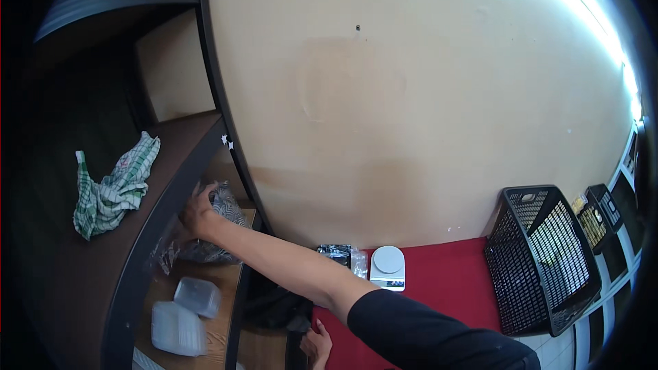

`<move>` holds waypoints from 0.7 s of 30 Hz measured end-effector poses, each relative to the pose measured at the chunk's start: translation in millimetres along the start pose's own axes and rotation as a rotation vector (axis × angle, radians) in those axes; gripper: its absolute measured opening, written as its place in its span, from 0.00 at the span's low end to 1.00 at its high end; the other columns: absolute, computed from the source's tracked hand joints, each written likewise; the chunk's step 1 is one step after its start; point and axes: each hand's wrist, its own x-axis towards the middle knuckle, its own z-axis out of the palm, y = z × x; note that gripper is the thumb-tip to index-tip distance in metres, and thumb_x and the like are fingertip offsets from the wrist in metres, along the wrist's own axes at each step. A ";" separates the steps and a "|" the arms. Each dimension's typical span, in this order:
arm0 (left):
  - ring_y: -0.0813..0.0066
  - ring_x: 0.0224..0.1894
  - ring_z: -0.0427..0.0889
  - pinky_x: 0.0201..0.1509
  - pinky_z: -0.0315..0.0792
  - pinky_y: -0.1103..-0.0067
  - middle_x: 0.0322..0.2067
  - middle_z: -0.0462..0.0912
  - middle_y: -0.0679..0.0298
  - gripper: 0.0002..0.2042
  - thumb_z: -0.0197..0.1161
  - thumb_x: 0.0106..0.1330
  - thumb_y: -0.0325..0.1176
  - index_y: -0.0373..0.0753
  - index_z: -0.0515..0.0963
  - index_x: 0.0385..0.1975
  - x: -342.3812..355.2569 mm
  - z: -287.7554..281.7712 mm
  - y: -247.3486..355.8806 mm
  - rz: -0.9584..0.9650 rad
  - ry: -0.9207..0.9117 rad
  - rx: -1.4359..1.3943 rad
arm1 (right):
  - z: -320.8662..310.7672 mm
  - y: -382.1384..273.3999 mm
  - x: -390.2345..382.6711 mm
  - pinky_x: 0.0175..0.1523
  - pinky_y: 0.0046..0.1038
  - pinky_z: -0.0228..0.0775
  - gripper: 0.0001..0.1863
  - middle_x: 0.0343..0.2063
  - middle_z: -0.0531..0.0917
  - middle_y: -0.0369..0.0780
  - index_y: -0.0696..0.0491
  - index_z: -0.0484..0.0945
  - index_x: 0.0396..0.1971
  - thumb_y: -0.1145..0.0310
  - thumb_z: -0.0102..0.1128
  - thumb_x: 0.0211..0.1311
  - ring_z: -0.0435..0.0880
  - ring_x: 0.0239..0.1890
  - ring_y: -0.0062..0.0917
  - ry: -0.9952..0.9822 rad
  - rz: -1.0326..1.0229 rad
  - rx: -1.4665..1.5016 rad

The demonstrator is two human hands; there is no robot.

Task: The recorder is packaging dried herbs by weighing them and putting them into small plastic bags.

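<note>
Grey bundle [232, 207]: one — right hand [197, 214] at it, grip unclear; left hand [317, 347], fingers apart.

Right hand [199, 214] at a patterned bag [228, 207], clear containers [178, 329] on a wooden shelf [219, 332], left hand [317, 347] lower, white scale [388, 268] on red surface [445, 277]

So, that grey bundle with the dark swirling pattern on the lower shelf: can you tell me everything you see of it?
The grey, swirl-patterned bundle looks soft and bulging, though its material is unclear. It sits on the light-brown, wood-look shelf, behind the clear plastic tubs. The person's bare right hand is at its left side, seemingly touching it; hand and forearm hide part of it. Crinkled clear plastic shows nearby; whether that wraps it, I can't tell.
</note>
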 end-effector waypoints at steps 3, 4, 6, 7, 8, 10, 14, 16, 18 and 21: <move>0.36 0.36 0.87 0.46 0.78 0.51 0.27 0.85 0.38 0.31 0.52 0.74 0.57 0.29 0.83 0.31 0.5 6.3 -4.0 -0.003 -0.017 -0.061 | 10.9 2.1 22.1 0.67 0.76 0.47 0.42 0.70 0.67 0.54 0.49 0.76 0.67 0.36 0.60 0.59 0.57 0.75 0.58 -0.104 0.144 0.043; 0.37 0.35 0.86 0.45 0.78 0.51 0.27 0.85 0.40 0.28 0.55 0.73 0.55 0.29 0.83 0.31 2.3 6.1 -10.4 0.007 -0.016 -0.063 | 12.4 0.0 23.6 0.66 0.73 0.52 0.40 0.69 0.70 0.52 0.48 0.77 0.66 0.37 0.60 0.60 0.61 0.73 0.54 -0.098 0.209 0.044; 0.38 0.34 0.85 0.44 0.77 0.51 0.27 0.84 0.42 0.25 0.59 0.72 0.52 0.29 0.82 0.31 1.5 7.2 -16.9 0.004 -0.005 -0.068 | 12.3 0.5 24.0 0.64 0.67 0.56 0.37 0.66 0.73 0.50 0.46 0.79 0.63 0.37 0.60 0.62 0.66 0.69 0.49 -0.041 0.197 0.038; 0.39 0.33 0.83 0.44 0.76 0.51 0.28 0.83 0.45 0.21 0.63 0.70 0.48 0.30 0.81 0.31 3.9 2.1 -18.7 0.126 0.185 -0.119 | 12.1 3.3 24.7 0.61 0.61 0.60 0.33 0.62 0.76 0.47 0.44 0.82 0.61 0.37 0.60 0.63 0.70 0.65 0.44 0.027 0.212 0.034; 0.40 0.31 0.82 0.43 0.75 0.51 0.28 0.81 0.48 0.18 0.67 0.68 0.43 0.30 0.80 0.31 5.7 -2.7 -18.3 0.251 0.375 -0.169 | 12.9 6.2 21.8 0.61 0.61 0.60 0.33 0.62 0.76 0.47 0.44 0.82 0.61 0.37 0.60 0.63 0.70 0.65 0.44 0.036 0.210 0.035; 0.48 0.29 0.79 0.39 0.75 0.56 0.28 0.77 0.53 0.13 0.71 0.63 0.35 0.31 0.79 0.31 10.5 -14.6 -3.4 0.291 0.432 -0.198 | 13.9 15.5 12.2 0.60 0.50 0.63 0.34 0.58 0.77 0.47 0.45 0.84 0.58 0.37 0.63 0.60 0.71 0.63 0.40 0.185 0.250 0.048; 0.60 0.33 0.84 0.39 0.79 0.68 0.32 0.82 0.54 0.13 0.68 0.70 0.36 0.32 0.78 0.32 32.4 -51.4 9.5 0.025 0.158 -0.811 | -0.1 16.3 -10.0 0.59 0.47 0.65 0.35 0.54 0.80 0.47 0.47 0.84 0.56 0.36 0.67 0.56 0.74 0.61 0.39 0.131 0.223 0.032; 0.64 0.35 0.85 0.40 0.81 0.71 0.34 0.83 0.55 0.12 0.67 0.73 0.36 0.32 0.79 0.34 51.6 -66.6 17.9 -0.041 0.047 -0.983 | 1.3 26.9 -23.4 0.54 0.45 0.67 0.32 0.50 0.83 0.43 0.47 0.83 0.54 0.43 0.72 0.54 0.78 0.58 0.37 0.238 0.261 0.055; 0.64 0.40 0.87 0.44 0.83 0.68 0.41 0.85 0.53 0.16 0.60 0.77 0.42 0.31 0.78 0.40 67.6 -83.7 24.0 -0.074 -0.012 -1.406 | -0.9 28.3 -37.8 0.52 0.46 0.69 0.33 0.47 0.84 0.44 0.48 0.81 0.54 0.44 0.74 0.52 0.80 0.54 0.39 0.304 0.251 0.056; 0.53 0.53 0.82 0.58 0.79 0.59 0.54 0.78 0.44 0.29 0.48 0.80 0.54 0.28 0.71 0.57 93.7 -112.8 33.5 -0.079 -0.184 -1.760 | -12.6 29.1 -63.8 0.49 0.47 0.72 0.36 0.41 0.86 0.48 0.50 0.77 0.55 0.49 0.79 0.49 0.84 0.49 0.43 0.392 0.234 0.130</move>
